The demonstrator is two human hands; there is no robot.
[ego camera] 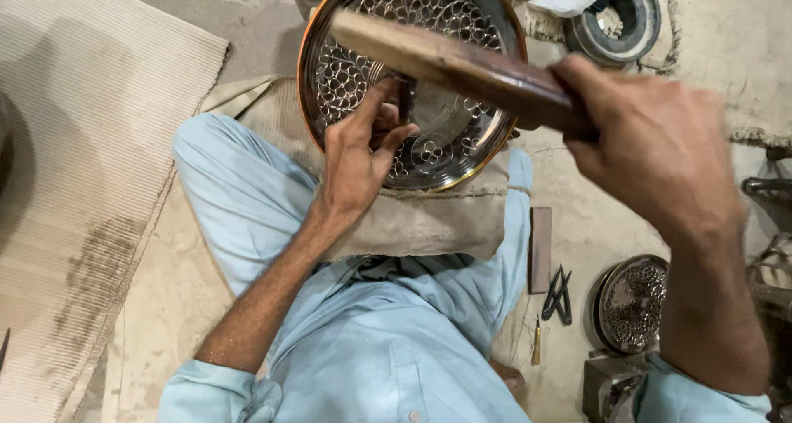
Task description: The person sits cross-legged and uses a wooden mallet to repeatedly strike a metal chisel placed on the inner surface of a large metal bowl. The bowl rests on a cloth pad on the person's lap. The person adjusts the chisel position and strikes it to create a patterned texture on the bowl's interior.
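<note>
A round metal tray point(474, 19) with a copper rim and an engraved floral pattern rests on a cloth pad point(429, 221) over my lap. My left hand point(359, 155) pinches a small dark chisel point(405, 97) upright against the tray's middle. My right hand point(652, 143) grips the end of a flat wooden mallet point(445, 60), raised above the tray and blurred with motion. The chisel's tip is hidden by my fingers.
A ribbed mat point(74, 184) covers the floor at left. On the floor at right lie a flat bar point(540, 250), dark pliers point(558, 295), a small awl point(536, 340) and a smaller engraved plate point(631, 303). A round ring-shaped object point(619, 15) sits at top right.
</note>
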